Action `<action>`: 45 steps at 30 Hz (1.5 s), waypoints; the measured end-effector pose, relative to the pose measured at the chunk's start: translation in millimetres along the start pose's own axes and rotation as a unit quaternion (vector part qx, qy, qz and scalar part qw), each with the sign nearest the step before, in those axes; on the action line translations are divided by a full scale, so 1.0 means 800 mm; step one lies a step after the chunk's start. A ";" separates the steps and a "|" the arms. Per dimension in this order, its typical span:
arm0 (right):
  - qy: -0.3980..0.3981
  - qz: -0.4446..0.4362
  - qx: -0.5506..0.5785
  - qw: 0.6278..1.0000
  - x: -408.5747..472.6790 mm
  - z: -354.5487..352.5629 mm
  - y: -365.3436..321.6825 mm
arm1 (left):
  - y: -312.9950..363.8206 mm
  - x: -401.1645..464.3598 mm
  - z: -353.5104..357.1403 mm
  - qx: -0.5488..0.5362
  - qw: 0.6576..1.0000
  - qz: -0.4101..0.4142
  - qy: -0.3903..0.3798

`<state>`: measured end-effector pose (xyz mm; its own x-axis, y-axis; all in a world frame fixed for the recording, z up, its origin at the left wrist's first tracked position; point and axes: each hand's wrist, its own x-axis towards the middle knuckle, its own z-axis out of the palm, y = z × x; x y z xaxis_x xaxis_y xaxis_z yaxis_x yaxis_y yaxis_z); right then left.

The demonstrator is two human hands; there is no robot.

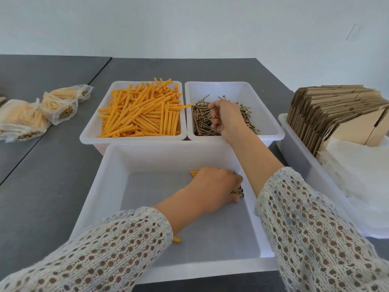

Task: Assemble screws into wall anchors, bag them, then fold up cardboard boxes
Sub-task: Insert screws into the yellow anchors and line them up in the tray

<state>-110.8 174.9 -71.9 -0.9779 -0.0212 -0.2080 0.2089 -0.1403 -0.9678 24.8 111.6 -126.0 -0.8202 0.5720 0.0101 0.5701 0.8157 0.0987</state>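
My left hand [216, 186] reaches into the near white bin [109, 186] and lies over a small bunch of orange anchors with screws in them [240, 191], fingers curled round them. My right hand [225, 118] is in the screw bin [271, 131], fingers curled and pinching brass screws [202, 121] out of the pile. The bin of loose orange wall anchors [143, 114] stands to the left of the screws. One loose anchor [176, 239] lies in the near bin by my left sleeve.
Several filled clear bags [56, 106] lie on the grey table at the left. A white tray [294, 144] at the right holds flat cardboard boxes [328, 110] standing on edge and a pile of clear bags [362, 169].
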 end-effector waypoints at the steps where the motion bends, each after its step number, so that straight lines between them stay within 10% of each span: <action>1: 0.000 0.001 -0.004 1.000 0.000 0.000 0.000 | -0.001 0.000 0.001 -0.001 1.000 0.001 0.003; 11: 0.013 -0.041 -0.108 0.993 0.002 0.003 0.004 | -0.012 0.003 -0.004 -0.052 0.998 0.000 0.042; 15: 0.052 -0.195 -0.379 0.903 0.008 -0.006 0.015 | -0.033 -0.003 -0.042 -0.062 0.977 -0.001 0.204; 23: -0.058 -0.151 -0.588 0.792 0.011 -0.005 0.021 | -0.088 -0.029 -0.084 -0.021 0.899 -0.010 0.438; 33: -0.084 -0.100 -0.632 0.764 0.005 -0.001 0.017 | -0.149 -0.034 -0.062 0.002 0.917 -0.322 0.235; 45: -0.051 -0.046 -0.649 0.758 -0.005 0.001 0.013 | -0.155 -0.035 -0.066 -0.102 0.927 -0.312 0.182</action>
<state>-104.4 172.7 -80.9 -0.9707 -0.1551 -0.1835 -0.0911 0.9444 -0.3160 -25.1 -10.0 -85.6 -0.9701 -0.1024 0.2200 -0.0104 0.9232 0.3841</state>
